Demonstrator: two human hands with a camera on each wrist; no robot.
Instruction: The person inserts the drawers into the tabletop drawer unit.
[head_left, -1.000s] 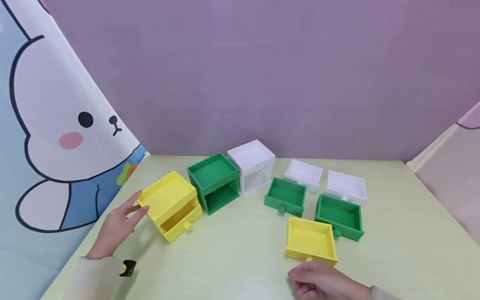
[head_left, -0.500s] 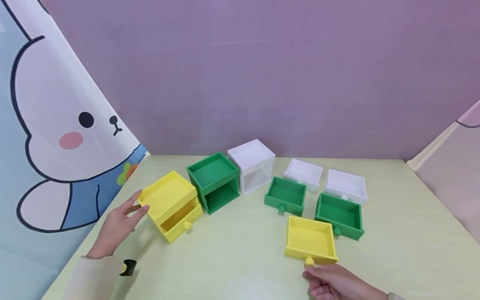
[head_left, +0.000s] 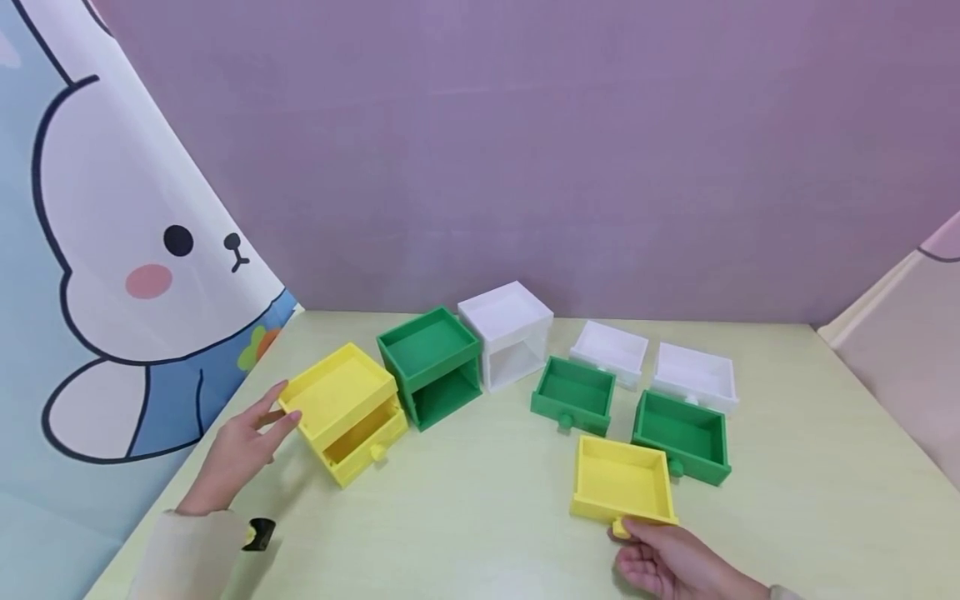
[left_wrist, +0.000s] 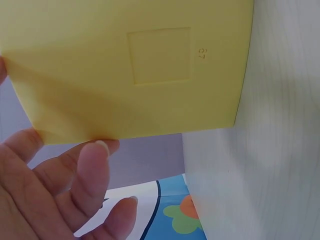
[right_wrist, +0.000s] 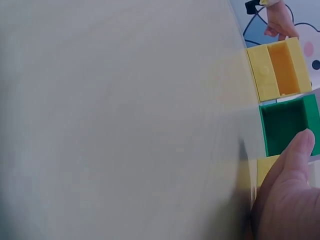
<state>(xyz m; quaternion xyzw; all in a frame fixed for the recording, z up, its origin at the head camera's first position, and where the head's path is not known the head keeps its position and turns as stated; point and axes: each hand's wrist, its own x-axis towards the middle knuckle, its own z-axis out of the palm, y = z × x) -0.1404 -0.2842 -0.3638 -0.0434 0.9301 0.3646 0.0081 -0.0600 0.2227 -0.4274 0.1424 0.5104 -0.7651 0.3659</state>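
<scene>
At the left of the head view my left hand holds the rear left corner of a yellow drawer cabinet between thumb and fingers. One drawer sits in the cabinet's lower slot, and the upper slot is open. The left wrist view shows the cabinet's plain side wall close up. Near the front, my right hand pinches the small knob of a loose yellow drawer, which rests on the table. Part of the knob is hidden by the thumb.
Beside the yellow cabinet stand a green cabinet and a white cabinet, both without drawers. Two green drawers and two white drawers lie right of centre, behind the yellow drawer. A purple backdrop rises behind the table.
My right hand has shifted right and up to the yellow drawer's knob and now pinches it. My left hand keeps its hold on the yellow cabinet. The head view has tilted slightly.
</scene>
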